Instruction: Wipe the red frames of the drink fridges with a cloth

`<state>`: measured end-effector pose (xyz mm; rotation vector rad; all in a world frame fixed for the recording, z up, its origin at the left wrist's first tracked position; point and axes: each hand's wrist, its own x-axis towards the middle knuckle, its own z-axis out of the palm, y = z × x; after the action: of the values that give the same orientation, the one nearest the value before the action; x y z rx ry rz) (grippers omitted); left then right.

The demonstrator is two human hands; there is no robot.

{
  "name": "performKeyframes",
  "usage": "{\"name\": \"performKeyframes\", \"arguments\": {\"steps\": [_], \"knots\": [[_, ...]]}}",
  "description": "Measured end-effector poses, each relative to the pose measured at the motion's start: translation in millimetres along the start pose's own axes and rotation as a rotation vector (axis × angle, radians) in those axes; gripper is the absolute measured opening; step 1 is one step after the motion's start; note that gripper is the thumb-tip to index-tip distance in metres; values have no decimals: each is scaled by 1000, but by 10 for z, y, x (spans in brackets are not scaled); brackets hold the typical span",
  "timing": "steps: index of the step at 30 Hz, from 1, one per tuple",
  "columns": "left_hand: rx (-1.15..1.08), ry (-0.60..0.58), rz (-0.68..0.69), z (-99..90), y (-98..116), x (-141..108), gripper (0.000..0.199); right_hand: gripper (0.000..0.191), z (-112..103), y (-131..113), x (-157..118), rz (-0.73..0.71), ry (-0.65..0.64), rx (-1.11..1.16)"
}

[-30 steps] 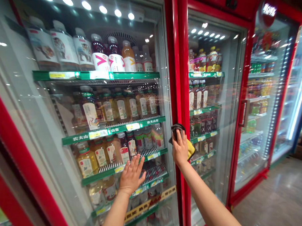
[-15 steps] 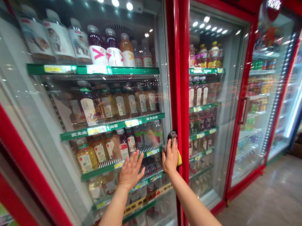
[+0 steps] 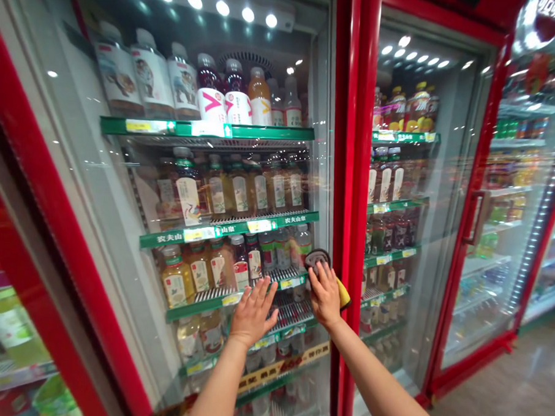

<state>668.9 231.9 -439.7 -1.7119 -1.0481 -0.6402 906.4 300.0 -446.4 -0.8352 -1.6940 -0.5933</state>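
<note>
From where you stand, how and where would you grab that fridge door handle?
Probably at mid-height, from the front, fingers curled around the upright bar of the handle: it appears to stand out from the red door frame, leaving room behind.

The right hand (image 3: pixel 325 294) and the grey-and-yellow cloth (image 3: pixel 318 259) have moved left off the red frame (image 3: pixel 356 174), onto the glass right of centre; the fridges now sit farther right. A green bottle (image 3: pixel 12 324) has come into view at lower left.

Left hand (image 3: pixel 253 314) and right hand (image 3: pixel 324 294) are observed to be bare. Fingers are noted as slim and rounded at the tips. Wrists are uncovered and narrow; both forearms are likewise exposed, smooth in outline, and broadened below the wrists.
</note>
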Motion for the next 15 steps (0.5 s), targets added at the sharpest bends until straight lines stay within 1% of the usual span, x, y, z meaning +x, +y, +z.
{"name": "performKeyframes", "arguments": {"steps": [1,2,4,6,8,9,11,12,13,15], "knots": [[5,-6,0,2,0,-10,92,84,18,9,54,42,41,4],[9,-12,2,6,0,-22,92,83,34,-2,166,88,79,7],[16,-30,1,16,-2,-46,92,83,53,-82,464,151,124,11],[19,-53,-1,23,-1,-66,92,84,42,-199,680,116,111,17],[18,-74,-3,15,9,-74,91,82,-4,-261,692,-13,24,28],[19,-83,-5,2,18,-72,91,79,-39,-250,630,-90,-34,30],[21,-104,-12,-46,38,-58,88,72,-118,-149,465,-213,-139,20],[22,-119,-18,-80,47,-47,87,72,-151,-78,407,-235,-160,10],[22,-137,-22,-119,53,-36,86,72,-173,-12,390,-226,-152,2],[15,-181,-17,-209,46,-18,85,74,-169,45,495,-135,-64,-2]]}}
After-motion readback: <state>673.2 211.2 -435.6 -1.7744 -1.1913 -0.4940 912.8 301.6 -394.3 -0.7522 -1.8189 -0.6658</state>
